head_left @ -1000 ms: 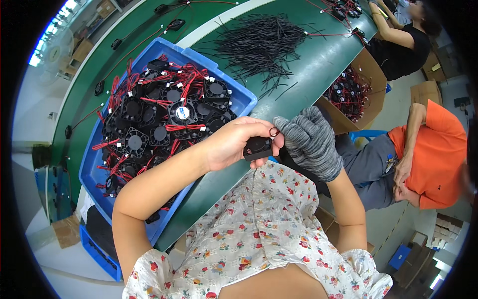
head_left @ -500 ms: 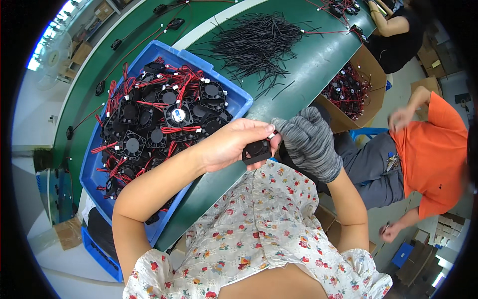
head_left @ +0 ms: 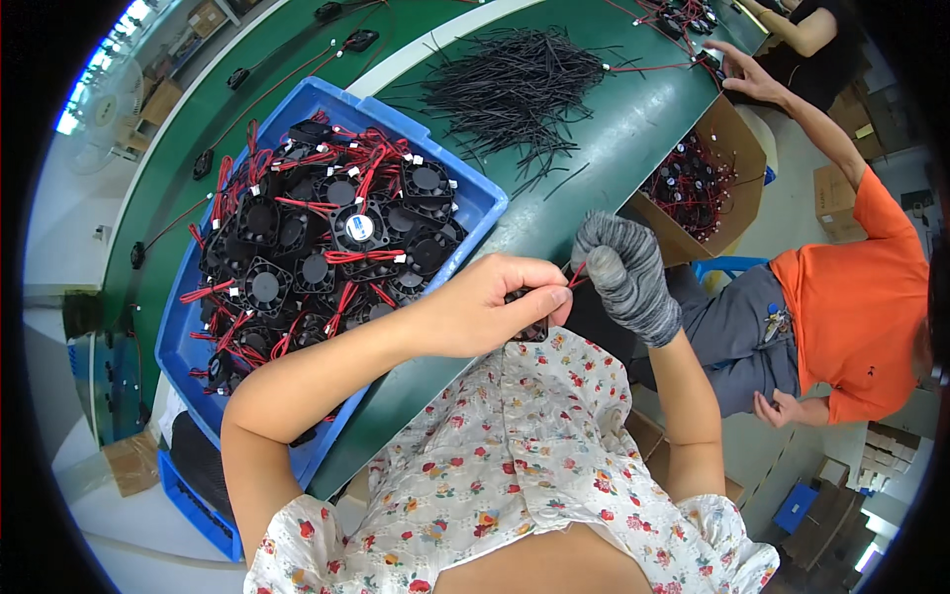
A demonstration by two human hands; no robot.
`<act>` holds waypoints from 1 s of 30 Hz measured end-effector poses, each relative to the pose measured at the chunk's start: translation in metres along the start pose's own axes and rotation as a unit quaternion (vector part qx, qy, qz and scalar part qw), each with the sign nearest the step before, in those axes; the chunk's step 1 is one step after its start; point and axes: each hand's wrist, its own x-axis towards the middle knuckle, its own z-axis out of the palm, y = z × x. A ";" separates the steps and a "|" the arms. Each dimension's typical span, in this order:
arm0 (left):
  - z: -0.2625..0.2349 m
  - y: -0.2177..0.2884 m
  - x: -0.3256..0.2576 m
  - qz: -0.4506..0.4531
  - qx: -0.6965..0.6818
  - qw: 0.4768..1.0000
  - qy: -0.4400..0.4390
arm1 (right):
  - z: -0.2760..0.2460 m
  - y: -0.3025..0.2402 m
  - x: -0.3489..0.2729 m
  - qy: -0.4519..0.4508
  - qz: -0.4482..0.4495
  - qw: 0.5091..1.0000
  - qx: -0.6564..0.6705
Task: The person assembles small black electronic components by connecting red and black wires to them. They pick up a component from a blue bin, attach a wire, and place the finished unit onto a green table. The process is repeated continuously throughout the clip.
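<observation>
My bare left hand is closed around a small black cooling fan, just past the green table's near edge. Most of the fan is hidden under my fingers. A short stretch of red wire runs from there to my right hand, which wears a grey knitted glove. Its gloved fingers are curled closed on the wire; the wire's far end is hidden in them. Left of my hands, a blue plastic bin holds a heap of black fans with bundled red wires and white connectors.
A pile of thin black tubes lies on the green table. A cardboard box of fans stands right of the table. More fans lie along a green conveyor. A person in orange and another in black are at the right.
My left hand has turned, its back now upward and covering more of the fan. My right hand has moved slightly right, and red wire now shows between them. The person in orange has reached to the table.
</observation>
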 end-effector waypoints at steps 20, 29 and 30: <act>-0.001 -0.003 -0.001 -0.025 -0.210 0.969 -0.128 | 0.002 0.001 -0.003 0.057 -0.210 0.951 -0.221; -0.005 -0.002 -0.002 -0.069 -0.307 0.944 -0.102 | 0.001 0.007 0.001 0.085 -0.196 0.975 -0.059; -0.005 -0.001 -0.002 -0.070 -0.308 0.943 -0.103 | 0.001 0.008 0.001 0.088 -0.200 0.973 -0.068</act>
